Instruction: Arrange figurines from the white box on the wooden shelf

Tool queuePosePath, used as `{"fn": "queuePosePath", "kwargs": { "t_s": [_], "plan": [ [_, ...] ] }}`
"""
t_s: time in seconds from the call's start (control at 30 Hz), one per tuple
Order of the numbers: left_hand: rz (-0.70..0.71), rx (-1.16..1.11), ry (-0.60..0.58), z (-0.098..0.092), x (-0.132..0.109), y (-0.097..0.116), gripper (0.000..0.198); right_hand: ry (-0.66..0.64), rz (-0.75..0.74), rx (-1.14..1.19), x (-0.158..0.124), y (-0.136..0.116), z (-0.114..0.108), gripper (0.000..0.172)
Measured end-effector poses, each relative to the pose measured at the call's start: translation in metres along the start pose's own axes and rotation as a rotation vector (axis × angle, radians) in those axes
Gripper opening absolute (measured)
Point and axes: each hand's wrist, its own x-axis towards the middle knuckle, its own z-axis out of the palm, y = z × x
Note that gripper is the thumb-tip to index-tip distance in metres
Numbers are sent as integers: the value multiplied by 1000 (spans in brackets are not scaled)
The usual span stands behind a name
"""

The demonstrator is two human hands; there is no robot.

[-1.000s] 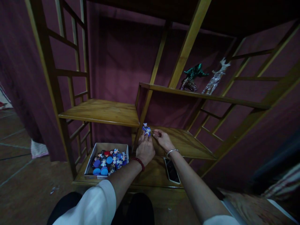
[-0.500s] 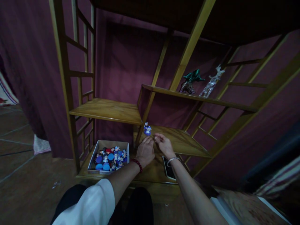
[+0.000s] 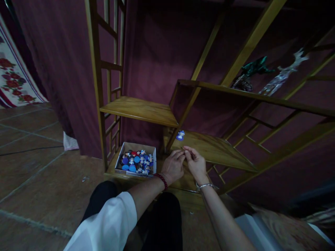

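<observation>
My left hand (image 3: 173,167) and my right hand (image 3: 196,165) meet at the fingertips in front of the lower right shelf. Both are closed in a pinch, and whatever lies between the fingers is hidden or too small to make out. Just beyond them, a small blue-and-white figurine (image 3: 180,135) stands upright on the lower right shelf (image 3: 214,148). To the left of my left hand, an open cardboard box (image 3: 155,164) holds several small figurines (image 3: 142,159), some with round blue bases turned up.
A higher left shelf (image 3: 141,111) and an upper right shelf (image 3: 261,97) flank the slanting wooden posts. On the upper one stand a dark green ornament (image 3: 258,68) and a clear glass-like statuette (image 3: 285,75). A purple curtain (image 3: 60,69) hangs at the left.
The view has swung right and down, so the shelves sit differently in it. My hands stay together and their fingertips have come into contact. My right forearm now hides the dark tablet-like object.
</observation>
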Motion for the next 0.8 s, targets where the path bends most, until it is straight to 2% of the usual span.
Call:
{"fn": "queuePosePath", "kwargs": {
  "t_s": [0.27,0.4,0.63,0.8],
  "plan": [
    [136,-8,78,6,-38,-21,41,113,-243,-190,-47,-22,21,23],
    [106,0,64,10,-60,-35,40,80,-241,-188,-63,-15,40,24],
    [-32,17,10,20,-102,-65,30,-104,-133,-148,-88,14,79,26],
    [-145,54,-67,21,-127,-89,32,-252,-70,-202,-96,37,105,27]
  ]
}}
